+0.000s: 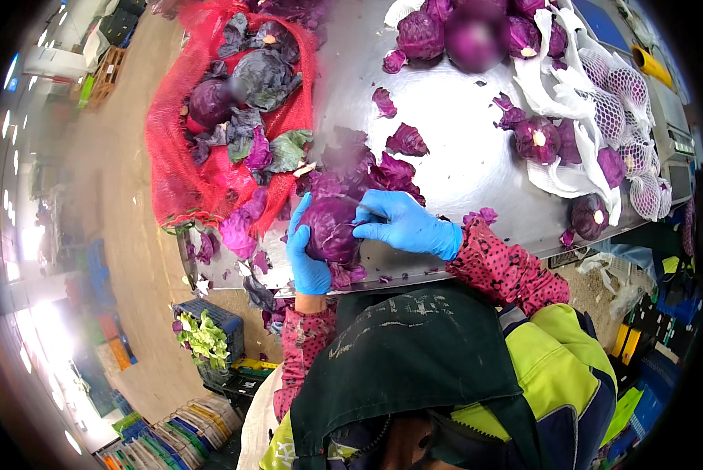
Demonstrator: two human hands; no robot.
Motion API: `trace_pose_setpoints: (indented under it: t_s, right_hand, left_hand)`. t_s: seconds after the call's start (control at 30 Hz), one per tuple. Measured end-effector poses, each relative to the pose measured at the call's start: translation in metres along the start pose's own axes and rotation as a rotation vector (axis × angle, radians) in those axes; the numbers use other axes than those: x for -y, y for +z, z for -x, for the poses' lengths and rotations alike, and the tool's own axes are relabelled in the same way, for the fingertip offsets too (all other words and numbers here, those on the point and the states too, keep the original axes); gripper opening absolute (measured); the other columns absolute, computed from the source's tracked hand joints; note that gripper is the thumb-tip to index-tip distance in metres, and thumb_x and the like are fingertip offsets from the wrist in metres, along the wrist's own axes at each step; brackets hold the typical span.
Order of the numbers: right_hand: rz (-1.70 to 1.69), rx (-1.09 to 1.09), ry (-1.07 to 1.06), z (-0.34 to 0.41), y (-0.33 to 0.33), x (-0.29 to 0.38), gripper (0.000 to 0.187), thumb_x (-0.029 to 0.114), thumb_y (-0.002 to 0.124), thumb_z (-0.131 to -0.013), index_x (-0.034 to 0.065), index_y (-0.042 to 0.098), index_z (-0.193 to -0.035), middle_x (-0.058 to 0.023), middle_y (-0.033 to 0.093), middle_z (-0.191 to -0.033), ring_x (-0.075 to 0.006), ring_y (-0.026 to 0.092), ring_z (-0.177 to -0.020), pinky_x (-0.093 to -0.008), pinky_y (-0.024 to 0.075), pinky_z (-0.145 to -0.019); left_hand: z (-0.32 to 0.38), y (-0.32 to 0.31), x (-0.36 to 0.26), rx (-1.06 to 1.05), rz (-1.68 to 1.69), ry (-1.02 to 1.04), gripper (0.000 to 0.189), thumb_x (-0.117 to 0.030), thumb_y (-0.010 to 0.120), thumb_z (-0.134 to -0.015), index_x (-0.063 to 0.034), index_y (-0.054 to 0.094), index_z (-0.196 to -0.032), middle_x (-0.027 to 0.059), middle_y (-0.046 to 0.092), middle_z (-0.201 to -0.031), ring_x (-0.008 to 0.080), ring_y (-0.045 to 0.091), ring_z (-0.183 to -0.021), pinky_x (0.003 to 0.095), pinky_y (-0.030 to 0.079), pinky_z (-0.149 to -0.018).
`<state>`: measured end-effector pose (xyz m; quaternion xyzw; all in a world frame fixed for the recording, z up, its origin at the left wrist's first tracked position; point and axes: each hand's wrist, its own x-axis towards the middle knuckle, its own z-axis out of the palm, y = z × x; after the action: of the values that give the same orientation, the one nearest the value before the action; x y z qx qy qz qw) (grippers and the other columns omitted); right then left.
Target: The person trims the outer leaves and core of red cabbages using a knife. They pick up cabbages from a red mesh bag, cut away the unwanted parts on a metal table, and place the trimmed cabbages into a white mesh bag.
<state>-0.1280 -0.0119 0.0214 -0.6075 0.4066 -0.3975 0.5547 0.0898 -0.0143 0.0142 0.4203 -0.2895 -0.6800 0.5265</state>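
Note:
My left hand [308, 249], in a blue glove, is closed around the left side of a red cabbage head [332, 229] at the front edge of the table. At the cabbage's upper right is my right hand [407, 223], also gloved in blue. It grips a small knife [364, 205], whose thin blade lies along the top of the cabbage. Most of the knife's handle is hidden in the fingers. Loose purple leaves [395, 173] lie just beyond both hands, and more leaf scraps [346, 275] sit below the cabbage.
A red mesh sack [172, 141] with darker, untrimmed cabbages [263, 79] lies to the left on the metal table [457, 170]. Several cabbages [420, 35] stand at the back. White netting [610, 117] holds others at the right. A crate [225, 329] with green leaves stands below left.

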Motion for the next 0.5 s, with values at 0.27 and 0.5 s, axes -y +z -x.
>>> trace_pose_setpoints:
  t_s: [0.27, 0.5]
  right_hand:
    - [0.123, 0.513, -0.109, 0.061, -0.012, -0.008, 0.025, 0.030, 0.074, -0.094, 0.0089, 0.069, -0.106, -0.0083, 0.069, -0.096, -0.0221, 0.067, -0.087, -0.0373, 0.0531, -0.079]
    - [0.041, -0.157, -0.099, 0.039, -0.020, 0.021, 0.039, 0.028, 0.081, -0.088, 0.0129, 0.068, -0.121, -0.0066, 0.068, -0.097, -0.0178, 0.067, -0.079, -0.0323, 0.0541, -0.072]
  left_hand:
    - [-0.009, 0.022, -0.003, -0.335, 0.183, -0.252, 0.066, -0.056, 0.051, -0.096, -0.0146, 0.050, -0.147, 0.0113, 0.053, -0.147, 0.0343, 0.054, -0.132, 0.0564, 0.044, -0.109]
    - [-0.016, 0.041, 0.007, -0.160, 0.307, -0.334, 0.071, -0.070, 0.050, -0.093, -0.0173, 0.053, -0.141, 0.0097, 0.062, -0.134, 0.0312, 0.063, -0.117, 0.0503, 0.057, -0.089]
